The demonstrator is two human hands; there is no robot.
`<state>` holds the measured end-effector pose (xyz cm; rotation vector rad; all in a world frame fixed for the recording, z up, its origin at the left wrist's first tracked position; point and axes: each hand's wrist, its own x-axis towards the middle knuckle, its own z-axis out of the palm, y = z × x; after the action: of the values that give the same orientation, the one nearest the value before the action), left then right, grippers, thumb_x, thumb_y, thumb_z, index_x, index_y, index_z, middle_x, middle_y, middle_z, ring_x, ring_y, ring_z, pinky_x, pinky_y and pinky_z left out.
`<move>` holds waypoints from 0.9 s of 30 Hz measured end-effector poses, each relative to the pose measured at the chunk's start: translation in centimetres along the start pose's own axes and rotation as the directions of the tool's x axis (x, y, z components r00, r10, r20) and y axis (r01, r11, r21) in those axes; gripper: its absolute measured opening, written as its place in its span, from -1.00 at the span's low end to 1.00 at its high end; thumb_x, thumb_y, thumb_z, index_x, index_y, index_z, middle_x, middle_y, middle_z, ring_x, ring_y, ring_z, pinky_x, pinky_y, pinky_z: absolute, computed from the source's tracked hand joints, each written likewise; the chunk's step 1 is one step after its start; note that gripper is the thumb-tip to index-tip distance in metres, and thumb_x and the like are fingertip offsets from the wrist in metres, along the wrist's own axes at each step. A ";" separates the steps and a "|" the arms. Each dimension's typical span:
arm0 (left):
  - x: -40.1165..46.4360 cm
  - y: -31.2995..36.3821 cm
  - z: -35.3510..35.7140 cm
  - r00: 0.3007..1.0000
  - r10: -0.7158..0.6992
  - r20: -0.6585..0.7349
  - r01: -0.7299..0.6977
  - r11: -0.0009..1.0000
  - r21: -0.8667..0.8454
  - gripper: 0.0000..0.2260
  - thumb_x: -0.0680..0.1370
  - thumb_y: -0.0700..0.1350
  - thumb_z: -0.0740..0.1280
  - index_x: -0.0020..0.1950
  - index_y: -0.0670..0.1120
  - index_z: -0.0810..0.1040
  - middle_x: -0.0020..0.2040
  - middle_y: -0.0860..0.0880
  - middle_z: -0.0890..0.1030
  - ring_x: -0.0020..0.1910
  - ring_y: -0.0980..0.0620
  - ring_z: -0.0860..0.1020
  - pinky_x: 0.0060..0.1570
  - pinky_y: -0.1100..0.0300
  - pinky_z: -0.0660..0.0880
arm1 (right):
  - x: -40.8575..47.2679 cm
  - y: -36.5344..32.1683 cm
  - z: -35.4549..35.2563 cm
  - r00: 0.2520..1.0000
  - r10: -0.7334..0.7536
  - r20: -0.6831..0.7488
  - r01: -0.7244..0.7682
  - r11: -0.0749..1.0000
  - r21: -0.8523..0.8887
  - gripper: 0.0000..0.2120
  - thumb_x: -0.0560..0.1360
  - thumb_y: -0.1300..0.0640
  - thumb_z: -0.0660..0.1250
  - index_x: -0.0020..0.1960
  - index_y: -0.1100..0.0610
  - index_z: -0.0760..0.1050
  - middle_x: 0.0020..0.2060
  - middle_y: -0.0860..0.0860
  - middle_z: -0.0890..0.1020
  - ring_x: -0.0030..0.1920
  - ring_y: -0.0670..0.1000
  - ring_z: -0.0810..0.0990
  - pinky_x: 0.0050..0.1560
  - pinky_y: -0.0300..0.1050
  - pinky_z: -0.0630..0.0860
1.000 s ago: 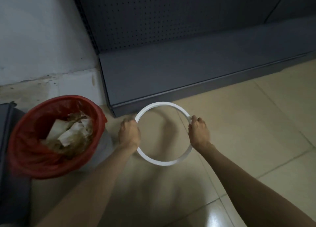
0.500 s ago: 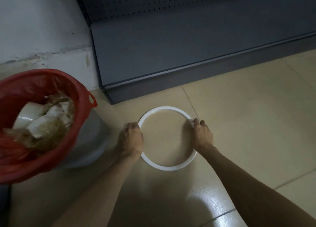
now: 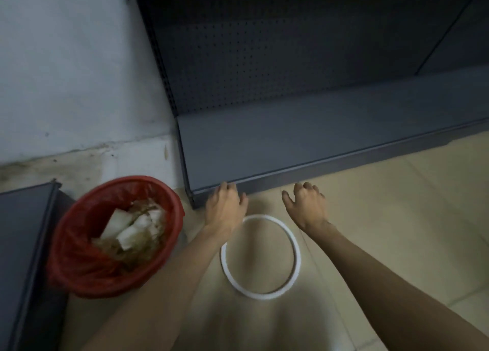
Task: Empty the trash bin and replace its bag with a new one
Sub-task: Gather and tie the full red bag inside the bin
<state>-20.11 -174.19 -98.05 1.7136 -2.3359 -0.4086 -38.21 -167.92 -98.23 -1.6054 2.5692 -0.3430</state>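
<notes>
At the far left edge a dark grey shelf unit [image 3: 23,258] runs from 9 o'clock down to 7 o'clock. Just beside it, at 8 o'clock of the view, stands the trash bin, lined with a red bag [image 3: 79,258] whose edge is folded over the rim. Inside lies crumpled white paper [image 3: 124,225] among brownish waste; the bag is roughly half full. Behind the bin a pale wall [image 3: 66,59] meets the floor with a stained skirting.

Centre of view: the left hand [image 3: 225,208], palm down, fingers loosely curled and spread, grasps nothing; its fingertips are close to the lower edge of the large grey shelving base [image 3: 291,144] at 12 o'clock. Below and between the two hands a white ring [image 3: 296,258] lies flat on the beige tiled floor [image 3: 397,205], touched by neither hand; the left forearm crosses over its 9 o'clock edge.

To the right, the right hand [image 3: 308,208] is likewise unclenched, fingers slightly bent, empty, above the ring's 1 o'clock side.
</notes>
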 end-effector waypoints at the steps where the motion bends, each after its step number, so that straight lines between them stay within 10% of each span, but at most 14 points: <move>1: 0.4 0.2 -1.8 0.999 0.008 -0.034 -0.008 1.000 0.005 -0.70 0.61 0.02 0.20 0.12 -0.18 0.54 0.10 -0.18 0.57 0.13 -0.19 0.54 0.08 -0.02 0.45 | 0.7 -0.9 -1.6 1.000 -0.014 -0.023 0.014 1.000 0.021 -0.61 0.57 -0.07 0.19 0.02 0.28 0.52 0.00 0.24 0.60 0.08 0.25 0.54 0.01 0.06 0.48; 14: -1.8 -12.7 -16.9 0.932 -0.248 -0.264 0.276 0.958 0.074 -0.67 0.62 0.04 0.18 0.16 -0.18 0.54 0.10 -0.15 0.57 0.10 -0.16 0.52 0.06 -0.04 0.48 | 2.7 -17.8 -6.3 0.921 -0.387 -0.045 0.389 0.915 0.108 -0.59 0.58 -0.11 0.19 0.02 0.25 0.51 -0.02 0.19 0.62 0.00 0.24 0.58 -0.09 0.03 0.48; 27: -12.7 -24.9 -15.3 0.775 -0.592 -0.223 0.619 0.782 0.075 -0.72 0.65 -0.03 0.15 0.17 -0.20 0.51 0.16 -0.19 0.55 0.15 -0.19 0.52 0.07 -0.06 0.46 | -0.9 -25.1 1.5 0.848 -0.507 0.156 0.480 0.858 0.181 -0.50 0.57 -0.25 0.11 0.04 0.20 0.46 -0.05 0.19 0.64 -0.04 0.25 0.61 -0.09 0.06 0.48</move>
<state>11.03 -170.54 -92.41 2.4495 -1.6590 -0.1578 -15.53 -177.90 -93.72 -2.1125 1.9107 -0.3604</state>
